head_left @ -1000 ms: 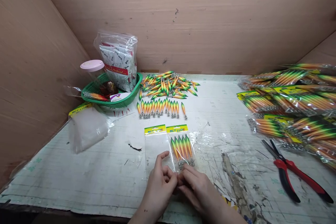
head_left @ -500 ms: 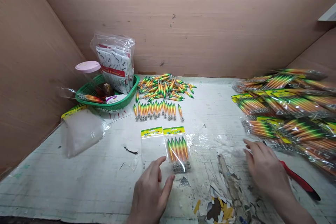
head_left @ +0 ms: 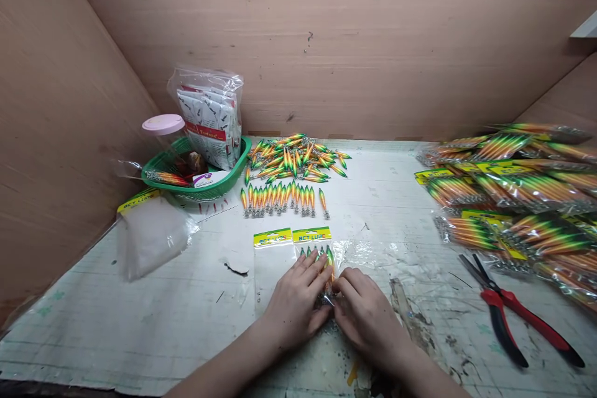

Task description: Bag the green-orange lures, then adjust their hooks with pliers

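Note:
A clear bag with a yellow and green header [head_left: 311, 235] lies on the table, holding several green, yellow and orange fishing lures. Across its middle my left hand [head_left: 298, 298] rests flat, fingers stretched out. At the bag's lower right, my right hand [head_left: 366, 308] has its fingers curled in and pinches the edge; the fingertips are partly hidden. Left of this bag lies a flat bag [head_left: 270, 267] of the same kind with no lures in it. Beyond them stands a row of loose lures [head_left: 280, 197], with a heap of lures [head_left: 293, 157] behind.
Red-handled pliers [head_left: 501, 298] lie at the right, jaws spread. Filled lure bags [head_left: 513, 193] are piled at the far right. On the left are a green basket [head_left: 214, 188] with packets and a pink-lidded container, and a stack of bags [head_left: 156, 236]. A board wall closes the back.
My right hand has left the pliers and come over to the filled bag's lower right. My left hand has moved right and now lies on that bag.

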Available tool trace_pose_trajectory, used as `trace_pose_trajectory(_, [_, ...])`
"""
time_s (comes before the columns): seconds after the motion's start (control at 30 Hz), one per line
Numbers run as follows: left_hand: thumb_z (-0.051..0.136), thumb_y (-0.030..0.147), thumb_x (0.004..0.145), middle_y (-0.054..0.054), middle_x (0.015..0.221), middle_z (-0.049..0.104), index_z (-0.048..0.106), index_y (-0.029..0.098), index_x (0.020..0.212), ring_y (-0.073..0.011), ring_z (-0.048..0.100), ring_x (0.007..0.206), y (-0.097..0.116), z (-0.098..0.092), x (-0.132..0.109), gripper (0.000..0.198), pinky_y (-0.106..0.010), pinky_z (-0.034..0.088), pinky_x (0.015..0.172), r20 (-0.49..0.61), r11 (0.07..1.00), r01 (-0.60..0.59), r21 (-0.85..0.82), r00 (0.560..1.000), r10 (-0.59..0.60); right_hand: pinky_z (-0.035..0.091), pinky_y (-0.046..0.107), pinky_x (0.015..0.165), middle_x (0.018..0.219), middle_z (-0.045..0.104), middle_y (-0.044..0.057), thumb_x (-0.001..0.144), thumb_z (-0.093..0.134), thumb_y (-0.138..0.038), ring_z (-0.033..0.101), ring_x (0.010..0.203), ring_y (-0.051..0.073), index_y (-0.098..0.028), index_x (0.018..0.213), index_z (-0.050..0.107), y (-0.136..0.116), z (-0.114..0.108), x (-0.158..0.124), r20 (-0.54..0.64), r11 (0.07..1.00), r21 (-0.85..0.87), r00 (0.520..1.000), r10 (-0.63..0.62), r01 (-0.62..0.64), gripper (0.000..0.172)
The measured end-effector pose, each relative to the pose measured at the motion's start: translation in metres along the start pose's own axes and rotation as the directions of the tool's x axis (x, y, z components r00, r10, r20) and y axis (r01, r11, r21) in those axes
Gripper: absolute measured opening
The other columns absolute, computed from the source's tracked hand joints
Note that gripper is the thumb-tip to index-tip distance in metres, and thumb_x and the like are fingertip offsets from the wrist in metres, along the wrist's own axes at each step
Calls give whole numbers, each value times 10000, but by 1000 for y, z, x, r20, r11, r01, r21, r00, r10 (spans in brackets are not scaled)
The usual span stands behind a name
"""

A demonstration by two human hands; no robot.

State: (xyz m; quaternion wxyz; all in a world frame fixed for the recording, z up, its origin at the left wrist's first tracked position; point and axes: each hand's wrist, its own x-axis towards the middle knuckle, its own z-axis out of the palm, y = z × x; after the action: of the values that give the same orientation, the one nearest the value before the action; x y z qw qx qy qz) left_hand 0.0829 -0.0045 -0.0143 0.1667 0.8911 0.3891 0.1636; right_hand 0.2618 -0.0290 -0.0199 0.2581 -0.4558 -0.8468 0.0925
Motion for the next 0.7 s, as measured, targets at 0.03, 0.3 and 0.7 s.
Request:
trace_pose_trajectory(0.03, [563,157,727,-178,1409,505,514,101,1310,-332,407,1349,0,0,0,587,-542,388,1083,-9,1000,-1,2,1000,1,460,329,632,823,549,62,777,428,-51,515,752,207,-205,872,477,0,1,0,-6,1000,10,1000,16,-16,187])
trace_pose_trajectory(0.3, [556,148,716,-185,1362,551,566,75,1244,-347,459,1308,3,4,0,533,-545,428,1058,-92,999,-1,33,996,4,474,288,578,796,507,37,735,416,-40,524,693,182,-224,813,410,-4,8,-2,-44,986,75,988,150,-146,200])
trace_pose_trajectory(0.7, [541,215,808,-154,1500,387,330,121,1445,-324,238,1431,-16,-20,-25,677,-564,350,1104,-72,987,-116,110,990,124,546,318,690,959,578,97,804,458,-78,592,848,198,-184,1063,502,10,-26,-14,51,996,93,999,-2,-3,283])
